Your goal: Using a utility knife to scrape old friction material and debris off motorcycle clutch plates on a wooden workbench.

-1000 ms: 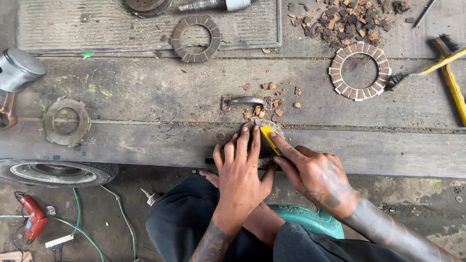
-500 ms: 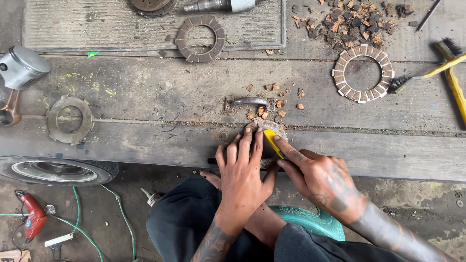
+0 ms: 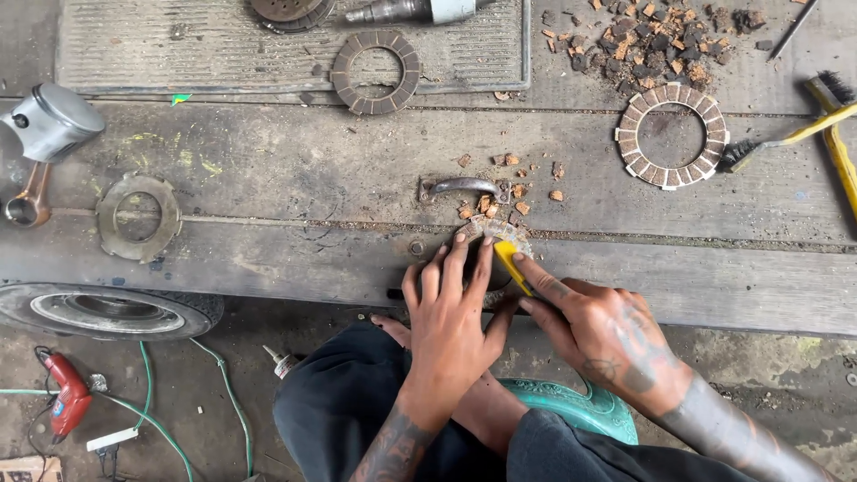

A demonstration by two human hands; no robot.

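My left hand (image 3: 453, 312) lies flat, fingers spread, pressing a ring-shaped clutch plate (image 3: 494, 232) onto the near plank of the wooden bench (image 3: 268, 178). Only the plate's far edge shows past my fingertips. My right hand (image 3: 600, 328) grips a yellow-handled scraping tool (image 3: 511, 264), its tip against the plate beside my left fingers. Small brown friction chips (image 3: 500, 201) lie scattered just beyond the plate, next to a metal handle (image 3: 460, 186) fixed to the bench.
A light segmented clutch plate (image 3: 673, 136) and yellow wire brushes (image 3: 821, 120) lie far right. A dark clutch plate (image 3: 376, 73), chip pile (image 3: 652, 40), piston with rod (image 3: 45, 134), steel ring (image 3: 138, 217). Below: wheel (image 3: 107, 310), red tool (image 3: 64, 395), green stool (image 3: 580, 406).
My hands stay on the plate; the yellow tool has shifted slightly along its edge. The view has drifted a little.
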